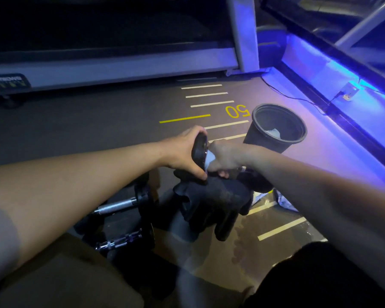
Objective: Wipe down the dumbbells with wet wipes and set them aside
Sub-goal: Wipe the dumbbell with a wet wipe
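Note:
My left hand (182, 152) grips the black end plate of a dumbbell (199, 150) held above the floor. My right hand (225, 157) is wrapped round the dumbbell's handle with a white wet wipe (210, 158) bunched between fingers and handle, so the handle is hidden. The dumbbell's far end sits dark under my right wrist. Two more dumbbells (125, 205) with chrome handles lie on the floor at the lower left, one nearer me (120, 241). A pair of black gloves (211, 203) lies just below my hands.
A black bin (293, 143) with a used wipe inside stands right of my hands. A treadmill base (111, 70) runs along the far side. The floor has white and yellow lines and a "50" mark. A lit blue ledge (342, 85) borders the right. Clear plastic wrapping (285, 202) lies under my right forearm.

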Demonstrator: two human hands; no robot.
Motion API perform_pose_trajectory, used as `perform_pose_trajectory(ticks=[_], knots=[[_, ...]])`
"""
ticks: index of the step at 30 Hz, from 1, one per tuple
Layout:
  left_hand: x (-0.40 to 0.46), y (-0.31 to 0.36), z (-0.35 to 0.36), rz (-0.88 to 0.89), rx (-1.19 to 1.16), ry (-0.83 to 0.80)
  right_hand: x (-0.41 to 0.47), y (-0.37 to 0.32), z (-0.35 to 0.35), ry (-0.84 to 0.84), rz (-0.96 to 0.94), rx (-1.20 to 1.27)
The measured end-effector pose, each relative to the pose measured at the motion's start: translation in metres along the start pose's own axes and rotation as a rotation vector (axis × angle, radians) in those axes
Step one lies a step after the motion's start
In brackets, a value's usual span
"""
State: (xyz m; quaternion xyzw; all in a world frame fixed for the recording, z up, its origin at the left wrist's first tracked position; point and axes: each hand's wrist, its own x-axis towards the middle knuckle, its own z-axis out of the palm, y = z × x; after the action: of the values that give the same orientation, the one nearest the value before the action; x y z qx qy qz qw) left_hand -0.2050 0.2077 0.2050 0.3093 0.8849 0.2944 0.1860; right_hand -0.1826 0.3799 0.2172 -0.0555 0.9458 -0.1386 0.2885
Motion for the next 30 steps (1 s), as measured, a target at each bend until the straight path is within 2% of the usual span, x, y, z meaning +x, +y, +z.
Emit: perform_pose_trajectory(ticks=[3,8,11,13,17,20,22,27,29,30], knots=[[0.000,0.001,-0.001,-0.006,0.033,-0.001,0.001,0.001,-0.001,-0.015,0.014,-0.003],[0.000,0.000,-0.008,-0.026,0.009,-0.013,0.006,0.004,0.020,0.336,-0.009,-0.412],[0.002,0.003,-0.006,-0.024,0.006,0.002,0.000,0.009,0.026,0.422,-0.001,-0.518],[0.003,0.006,-0.004,-0.027,0.004,0.003,-0.005,0.012,0.021,0.343,0.006,-0.481],[0.001,0.010,-0.001,-0.047,0.008,0.003,-0.009,0.013,0.003,0.021,-0.027,0.030],[-0.001,0.011,0.001,-0.080,0.041,0.034,-0.006,0.012,-0.003,-0.073,0.011,0.066],[-0.001,0.009,0.001,-0.091,0.067,0.055,-0.003,0.009,0.001,0.013,0.001,-0.056],[-0.004,0.006,-0.002,-0.070,0.064,0.045,0.003,0.018,0.043,0.574,0.006,-0.638],[-0.004,0.011,-0.002,-0.063,0.035,0.030,0.001,0.022,0.048,0.624,-0.021,-0.720],[-0.004,0.013,-0.001,-0.065,0.026,0.027,0.000,0.022,0.044,0.601,-0.028,-0.675]])
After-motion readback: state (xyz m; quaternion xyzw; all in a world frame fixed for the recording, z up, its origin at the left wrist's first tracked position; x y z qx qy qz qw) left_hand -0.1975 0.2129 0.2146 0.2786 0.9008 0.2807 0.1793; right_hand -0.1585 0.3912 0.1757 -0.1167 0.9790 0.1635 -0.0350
